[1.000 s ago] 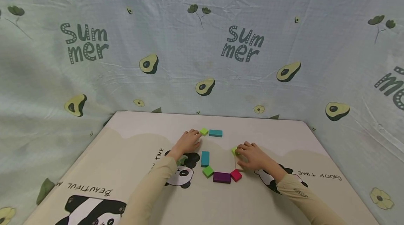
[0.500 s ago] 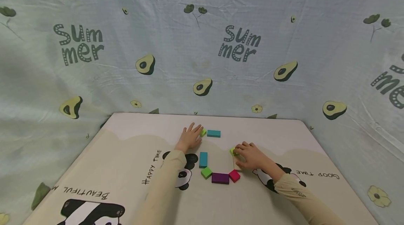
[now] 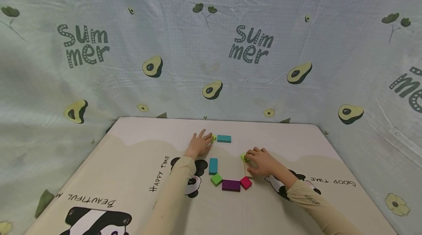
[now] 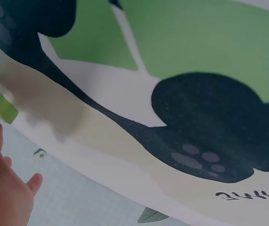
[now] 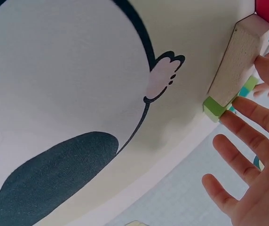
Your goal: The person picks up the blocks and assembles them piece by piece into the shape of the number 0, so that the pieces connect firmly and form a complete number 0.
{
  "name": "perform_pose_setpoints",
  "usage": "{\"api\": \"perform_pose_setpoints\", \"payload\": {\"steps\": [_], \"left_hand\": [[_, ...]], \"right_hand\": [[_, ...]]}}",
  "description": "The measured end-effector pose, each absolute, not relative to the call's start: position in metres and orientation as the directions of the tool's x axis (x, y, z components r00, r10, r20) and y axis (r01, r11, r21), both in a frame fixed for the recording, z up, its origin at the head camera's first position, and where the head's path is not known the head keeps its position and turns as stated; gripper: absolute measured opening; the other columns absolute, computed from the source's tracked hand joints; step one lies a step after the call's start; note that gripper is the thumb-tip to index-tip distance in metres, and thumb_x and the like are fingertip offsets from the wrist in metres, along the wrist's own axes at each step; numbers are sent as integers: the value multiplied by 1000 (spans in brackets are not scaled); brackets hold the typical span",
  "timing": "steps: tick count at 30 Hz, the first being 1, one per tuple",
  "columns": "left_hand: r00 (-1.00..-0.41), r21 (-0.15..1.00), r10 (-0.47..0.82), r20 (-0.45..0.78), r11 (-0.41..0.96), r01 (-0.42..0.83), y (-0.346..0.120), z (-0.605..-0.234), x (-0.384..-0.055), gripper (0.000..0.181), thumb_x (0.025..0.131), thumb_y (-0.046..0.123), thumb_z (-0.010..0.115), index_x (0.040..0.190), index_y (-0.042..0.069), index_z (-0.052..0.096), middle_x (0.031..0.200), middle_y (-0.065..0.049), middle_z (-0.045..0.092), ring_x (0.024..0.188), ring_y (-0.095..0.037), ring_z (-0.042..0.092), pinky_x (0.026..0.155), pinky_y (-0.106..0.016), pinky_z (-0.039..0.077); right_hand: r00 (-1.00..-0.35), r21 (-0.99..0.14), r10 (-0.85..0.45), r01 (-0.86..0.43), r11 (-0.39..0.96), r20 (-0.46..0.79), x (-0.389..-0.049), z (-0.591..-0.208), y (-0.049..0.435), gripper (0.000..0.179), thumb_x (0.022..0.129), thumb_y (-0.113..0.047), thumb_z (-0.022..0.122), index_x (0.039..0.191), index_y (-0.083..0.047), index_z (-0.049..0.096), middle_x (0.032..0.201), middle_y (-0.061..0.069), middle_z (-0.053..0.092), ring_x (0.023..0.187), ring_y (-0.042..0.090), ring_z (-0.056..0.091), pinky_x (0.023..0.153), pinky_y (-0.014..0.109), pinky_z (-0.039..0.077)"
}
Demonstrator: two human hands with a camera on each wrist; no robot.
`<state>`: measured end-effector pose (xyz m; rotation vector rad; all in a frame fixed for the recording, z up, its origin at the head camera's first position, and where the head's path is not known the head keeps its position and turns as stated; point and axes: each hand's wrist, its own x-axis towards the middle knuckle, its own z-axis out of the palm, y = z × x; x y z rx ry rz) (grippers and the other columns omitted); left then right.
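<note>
At the far side of the table, my left hand [image 3: 199,145] pinches a small light green block [image 4: 6,109], its other fingers spread; part of the block is hidden behind the fingers. A teal block [image 3: 224,138] lies just right of it. My right hand [image 3: 262,162] rests at the right of the layout. Its forefingers touch another light green block [image 5: 214,108], and its thumb touches the side of a plain wooden block [image 5: 240,59] butted against that one. A red block [image 3: 245,182] sits at the wooden block's near end.
A purple block [image 3: 231,185], a green block [image 3: 216,179] and an upright-running teal block [image 3: 213,166] continue the open outline on the left and near sides. The white table [image 3: 263,209] carries panda prints. A patterned cloth [image 3: 184,44] hangs behind it.
My left hand has shifted slightly right over the far light green block, its fingers spreading and covering more of it. My right hand stays in the same place. The blocks keep their arrangement.
</note>
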<state>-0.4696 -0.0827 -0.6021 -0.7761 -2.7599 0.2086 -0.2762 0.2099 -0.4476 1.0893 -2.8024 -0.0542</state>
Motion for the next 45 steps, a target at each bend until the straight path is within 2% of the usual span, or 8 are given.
{"api": "perform_pose_setpoints", "payload": {"steps": [5, 8, 10, 12, 14, 17, 25, 45], "left_hand": [[-785, -218, 564, 257, 825, 522, -83, -602, -472, 45, 89, 57, 31, 128, 35, 37, 148, 15, 18, 140, -21, 2, 100, -60, 22], [-755, -228, 590, 285, 807, 545, -83, -597, -464, 43, 92, 52, 27, 130, 33, 34, 146, 14, 23, 140, -19, 4, 100, -57, 24], [-763, -198, 599, 243, 800, 566, -80, -567, -437, 40, 92, 43, 39, 130, 31, 37, 142, 11, 34, 137, -21, 17, 100, -55, 28], [-736, -220, 628, 254, 778, 588, -77, -532, -403, 36, 93, 34, 44, 128, 26, 40, 135, 7, 44, 132, -21, 29, 98, -50, 33], [-743, -210, 635, 212, 772, 600, -73, -492, -366, 32, 88, 25, 55, 119, 21, 49, 124, 3, 53, 121, -22, 41, 93, -46, 39], [-700, -282, 668, 254, 743, 607, -72, -461, -333, 26, 86, 16, 57, 111, 16, 52, 111, 0, 58, 107, -21, 49, 84, -38, 44], [-675, -332, 695, 250, 716, 614, -77, -462, -325, 23, 88, 8, 50, 110, 16, 51, 107, -1, 58, 99, -19, 50, 77, -35, 46], [-654, -311, 703, 280, 711, 631, -80, -459, -316, 21, 88, 9, 48, 105, 16, 57, 106, -1, 60, 100, -19, 50, 77, -36, 46]], "right_hand": [[-738, 75, -667, -663, 745, 106, -276, -446, 209, 35, 80, -34, 60, 107, -11, 59, 109, 5, 58, 96, 22, 49, 78, 44, 40], [-740, 71, -664, -660, 748, 105, -275, -445, 209, 35, 80, -34, 60, 107, -11, 59, 109, 5, 58, 96, 22, 49, 78, 44, 41], [-740, 69, -665, -661, 747, 105, -275, -445, 209, 35, 80, -33, 60, 108, -11, 59, 109, 5, 58, 96, 22, 49, 78, 44, 41], [-739, 67, -665, -662, 746, 105, -274, -445, 208, 35, 80, -33, 60, 108, -11, 59, 108, 4, 58, 95, 21, 49, 78, 44, 41], [-742, 64, -663, -660, 749, 102, -274, -445, 208, 35, 81, -34, 60, 108, -11, 59, 108, 4, 58, 95, 21, 49, 78, 44, 40], [-746, 63, -658, -656, 753, 98, -274, -446, 208, 35, 80, -34, 60, 108, -12, 60, 108, 4, 58, 95, 21, 49, 77, 43, 40], [-752, 56, -653, -651, 757, 90, -273, -446, 207, 36, 80, -33, 61, 108, -11, 60, 108, 5, 58, 96, 22, 49, 78, 45, 40], [-750, 63, -655, -652, 755, 88, -275, -445, 208, 36, 79, -33, 62, 108, -11, 60, 108, 5, 58, 96, 23, 49, 77, 46, 40]]}}
